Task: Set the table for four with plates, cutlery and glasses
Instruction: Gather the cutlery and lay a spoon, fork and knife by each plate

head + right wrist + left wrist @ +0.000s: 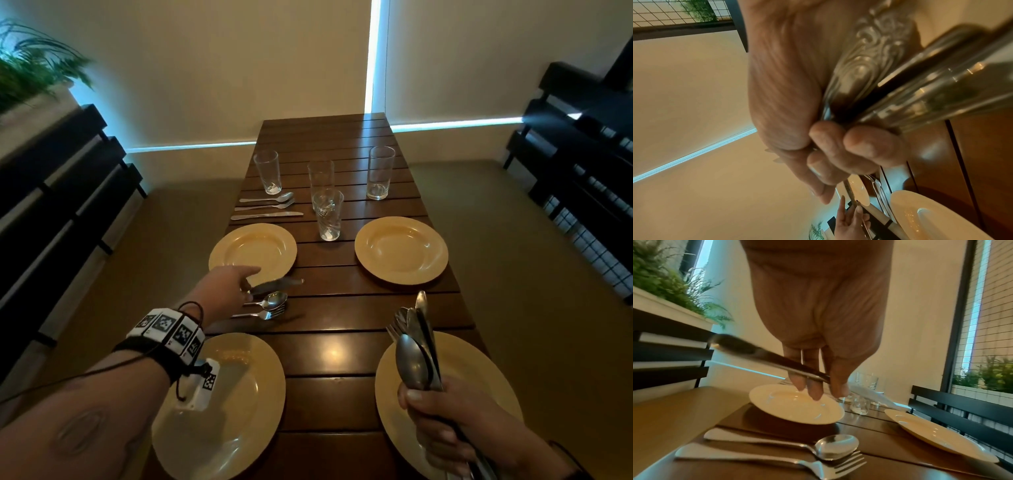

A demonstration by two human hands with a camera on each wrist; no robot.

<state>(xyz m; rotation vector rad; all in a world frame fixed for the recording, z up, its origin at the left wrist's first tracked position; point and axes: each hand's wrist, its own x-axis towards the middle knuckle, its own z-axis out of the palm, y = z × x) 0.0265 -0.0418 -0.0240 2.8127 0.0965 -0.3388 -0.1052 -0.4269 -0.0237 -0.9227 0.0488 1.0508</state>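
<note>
Several yellow plates sit on the wooden table (329,346), among them a far-left plate (253,248) and a near-right plate (479,363). My left hand (236,286) pinches a knife (277,284) by its handle, just above the table between the far-left plate and a spoon (270,301) and fork (265,314). The left wrist view shows the fingers (815,391) pinching the knife (764,356) above the spoon (835,447) and fork (818,467). My right hand (442,425) grips a bundle of cutlery (416,346) upright over the near-right plate.
Several clear glasses stand mid-table, one at the far left (268,171) and one at the far right (379,173). A laid spoon, fork and knife set (267,207) lies beyond the far-left plate. Dark benches (58,205) flank both sides.
</note>
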